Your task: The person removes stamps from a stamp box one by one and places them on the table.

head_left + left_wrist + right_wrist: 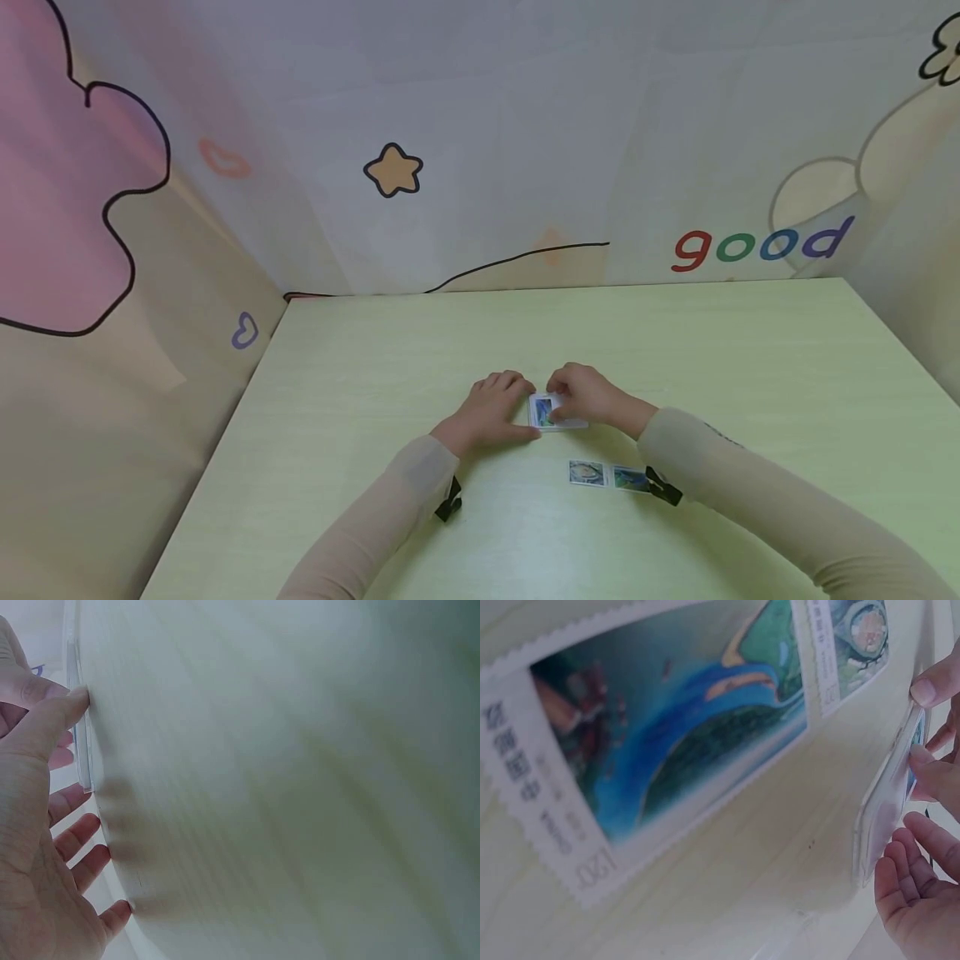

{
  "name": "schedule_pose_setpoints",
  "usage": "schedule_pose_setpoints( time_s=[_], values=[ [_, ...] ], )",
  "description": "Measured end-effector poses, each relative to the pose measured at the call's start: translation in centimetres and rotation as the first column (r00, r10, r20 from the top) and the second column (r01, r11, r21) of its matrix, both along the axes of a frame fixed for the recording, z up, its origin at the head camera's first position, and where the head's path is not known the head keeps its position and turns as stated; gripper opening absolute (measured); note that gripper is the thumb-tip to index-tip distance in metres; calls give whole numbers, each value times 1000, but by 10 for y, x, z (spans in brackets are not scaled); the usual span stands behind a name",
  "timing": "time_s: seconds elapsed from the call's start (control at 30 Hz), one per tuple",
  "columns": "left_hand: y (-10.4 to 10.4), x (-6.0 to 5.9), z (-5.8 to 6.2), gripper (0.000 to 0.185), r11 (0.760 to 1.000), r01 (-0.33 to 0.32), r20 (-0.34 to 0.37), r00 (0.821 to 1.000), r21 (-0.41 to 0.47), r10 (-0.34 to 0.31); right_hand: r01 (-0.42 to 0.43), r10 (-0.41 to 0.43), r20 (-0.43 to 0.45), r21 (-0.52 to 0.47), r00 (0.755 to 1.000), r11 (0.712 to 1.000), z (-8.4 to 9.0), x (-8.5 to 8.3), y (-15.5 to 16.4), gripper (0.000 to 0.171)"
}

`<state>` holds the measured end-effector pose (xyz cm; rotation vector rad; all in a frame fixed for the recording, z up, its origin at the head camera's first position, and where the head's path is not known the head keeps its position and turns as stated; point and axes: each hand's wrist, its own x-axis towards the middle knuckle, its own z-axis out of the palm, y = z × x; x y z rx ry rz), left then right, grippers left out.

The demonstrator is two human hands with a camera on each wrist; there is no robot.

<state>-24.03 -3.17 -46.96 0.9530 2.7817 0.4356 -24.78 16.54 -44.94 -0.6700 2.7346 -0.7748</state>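
Note:
A flat clear case (573,424) lies on the table, a blue-and-green stamp (542,412) showing at its left part. My left hand (491,412) holds the case's left end, thumb at the near corner, forefinger at the far one, as the left wrist view also shows. My right hand (588,396) reaches in from the right with curled fingers, its thumb over the stamp's right side and covering part of it. In the right wrist view, fingertips of both hands meet around the case (885,802).
Nearer my body lie two loose stamps side by side: a grey-green one (587,473) and a blue-green landscape (628,478), partly covered by the black strap (664,487) at my right sleeve. The pale table (420,350) meets a printed backdrop (510,167) at its far edge.

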Motion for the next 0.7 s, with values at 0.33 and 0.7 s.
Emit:
schedule_pose_setpoints(
  time_s=[0.33,0.7],
  values=[
    [0,-2,-4,57,1000,-8,-3,1000,-12,8,-6,6,-10,13,1000,1000,1,0,-1,32],
    [1,-2,-5,59,1000,-12,7,1000,-16,12,-9,9,24,23,1000,1000,2,-4,-2,30]
  ],
)
